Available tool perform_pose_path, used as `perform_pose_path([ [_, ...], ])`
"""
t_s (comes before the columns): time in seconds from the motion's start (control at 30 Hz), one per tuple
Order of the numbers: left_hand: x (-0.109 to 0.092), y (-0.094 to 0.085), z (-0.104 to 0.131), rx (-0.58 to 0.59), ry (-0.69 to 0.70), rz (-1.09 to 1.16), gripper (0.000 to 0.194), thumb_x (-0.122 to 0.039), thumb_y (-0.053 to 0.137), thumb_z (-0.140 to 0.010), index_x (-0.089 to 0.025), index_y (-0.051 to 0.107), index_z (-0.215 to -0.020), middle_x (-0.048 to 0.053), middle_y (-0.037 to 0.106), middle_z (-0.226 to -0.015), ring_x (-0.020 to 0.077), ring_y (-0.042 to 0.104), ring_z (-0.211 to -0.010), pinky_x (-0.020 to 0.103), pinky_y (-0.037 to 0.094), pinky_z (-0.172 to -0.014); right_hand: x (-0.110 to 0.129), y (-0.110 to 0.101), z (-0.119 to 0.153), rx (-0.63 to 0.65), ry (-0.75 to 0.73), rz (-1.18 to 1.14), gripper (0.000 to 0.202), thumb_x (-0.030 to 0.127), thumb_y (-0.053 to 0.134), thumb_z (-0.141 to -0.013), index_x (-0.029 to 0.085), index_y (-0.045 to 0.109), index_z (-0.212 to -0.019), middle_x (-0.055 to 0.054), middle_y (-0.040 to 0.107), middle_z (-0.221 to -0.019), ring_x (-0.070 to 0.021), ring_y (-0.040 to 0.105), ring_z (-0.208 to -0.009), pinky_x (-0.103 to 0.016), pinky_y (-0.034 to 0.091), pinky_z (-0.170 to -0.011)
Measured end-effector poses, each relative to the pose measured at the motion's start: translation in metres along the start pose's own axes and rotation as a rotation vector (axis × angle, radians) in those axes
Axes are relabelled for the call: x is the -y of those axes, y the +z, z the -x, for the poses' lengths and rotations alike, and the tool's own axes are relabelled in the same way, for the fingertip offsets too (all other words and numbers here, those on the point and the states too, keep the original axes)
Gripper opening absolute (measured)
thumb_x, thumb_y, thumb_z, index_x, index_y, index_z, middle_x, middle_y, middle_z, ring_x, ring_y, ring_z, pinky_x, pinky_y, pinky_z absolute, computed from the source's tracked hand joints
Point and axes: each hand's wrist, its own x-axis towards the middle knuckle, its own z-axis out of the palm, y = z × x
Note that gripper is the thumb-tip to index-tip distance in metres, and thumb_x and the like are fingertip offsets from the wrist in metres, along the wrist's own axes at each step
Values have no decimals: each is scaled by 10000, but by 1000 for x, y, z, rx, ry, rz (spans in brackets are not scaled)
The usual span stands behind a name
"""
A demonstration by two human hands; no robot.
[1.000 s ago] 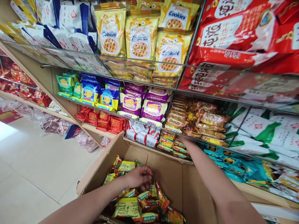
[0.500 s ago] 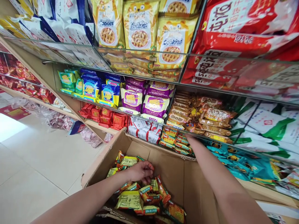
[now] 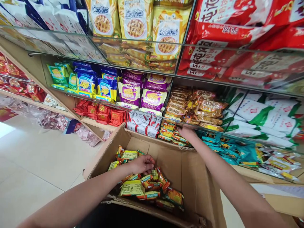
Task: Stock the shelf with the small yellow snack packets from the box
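Yellow-and-orange packets lay in the cardboard box, probably light, slick and crumbly, best pinched by their edges, while the left hand hung loosely curled, apparently empty, and the right hand, at the shelf, hid its grip.

From my end I see small wrapped packets heaped loosely in an open cardboard box, orange and yellow with green strips. One lies flat by the box's near edge, its yellow printed back up. To its right, several lean against one another at odd angles; an orange one is tipped up, and another lies towards the near right corner. More packets sit by the far left corner. Beyond the box's far edge, I see matching shelf packets stacked flat at the lower shelf's front edge.
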Motion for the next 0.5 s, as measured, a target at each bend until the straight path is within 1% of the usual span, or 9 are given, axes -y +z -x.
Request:
perform_pose_path([
  [0.03,0,2,2,-9,25,-87,269,-360,588,-664,-175,504,-842,-53,502,-636,81,489,-539,210,384,-514,0,-1,11,-1,-39,30,363,306,496,-788,116,567,-1089,-156,576,-1076,-282,506,-1033,-379,365,-906],
  [0.1,0,7,8,-31,97,-282,200,-305,556,-690,-174,553,-842,-36,530,-644,92,481,-572,206,371,-532,1,-3,36,-52,-136,79,363,307,515,-774,111,577,-1073,-164,527,-1149,-292,461,-1084,-395,344,-933],
  [0.2,1,14,16,-39,203,-492,200,-293,512,-721,-196,609,-866,-14,575,-671,105,480,-594,204,355,-547,0,-5,76,-153,-262,42,293,305,431,-825,136,624,-965,-143,500,-1182,-258,430,-1117,-377,340,-949],
  [0.27,0,18,22,-27,242,-552,230,-335,487,-744,-215,626,-881,-12,588,-671,106,476,-579,201,345,-544,0,-5,99,-160,-320,-9,318,312,356,-860,161,618,-958,-117,536,-1135,-227,462,-1080,-372,361,-932],
  [0.33,-2,20,27,-9,272,-572,276,-403,452,-769,-220,637,-861,-14,592,-665,104,477,-574,196,337,-540,1,-4,114,-148,-373,-7,319,329,367,-855,177,576,-1043,-99,552,-1115,-228,474,-1059,-393,371,-915],
  [0.43,-6,22,34,66,289,-569,366,-504,421,-775,-223,641,-856,-18,602,-688,104,497,-596,190,342,-547,2,-3,126,-171,-432,62,394,311,431,-816,164,479,-1179,-112,507,-1182,-256,428,-1108,-432,347,-927],
  [0.5,-7,22,38,130,293,-575,384,-538,494,-720,-233,634,-905,-18,624,-746,114,522,-631,191,357,-566,4,-4,129,-216,-443,90,404,288,429,-811,158,465,-1191,-124,469,-1214,-262,392,-1141,-441,333,-939],
])
